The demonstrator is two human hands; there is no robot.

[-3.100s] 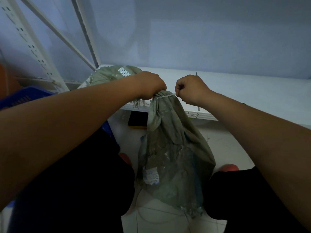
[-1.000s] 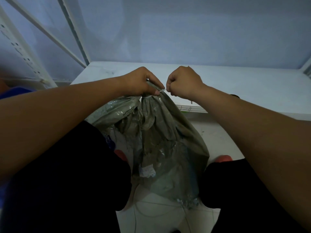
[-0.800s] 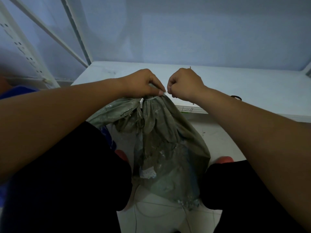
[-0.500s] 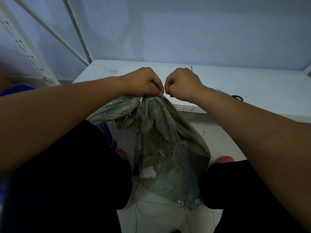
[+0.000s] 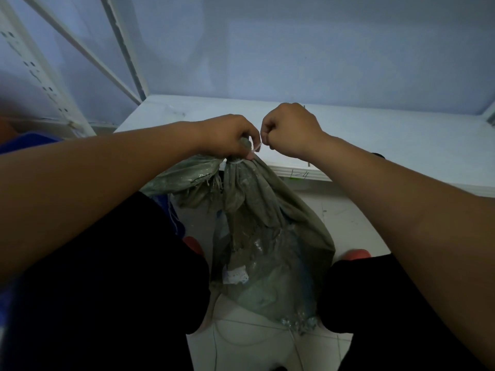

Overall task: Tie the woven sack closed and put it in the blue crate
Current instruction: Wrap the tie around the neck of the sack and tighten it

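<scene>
The woven sack hung between the knees so its weight kept the neck taut. Left hand pinched the bunched neck, right hand fisted around the white tie, cinching.

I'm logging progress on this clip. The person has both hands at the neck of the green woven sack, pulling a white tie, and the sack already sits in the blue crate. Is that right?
Not quite. The head view shows the green woven sack hanging between the person's knees above the tiled floor, not in the blue crate, which sits off to the left. The left hand and right hand are indeed at its neck, on the white tie.
</scene>
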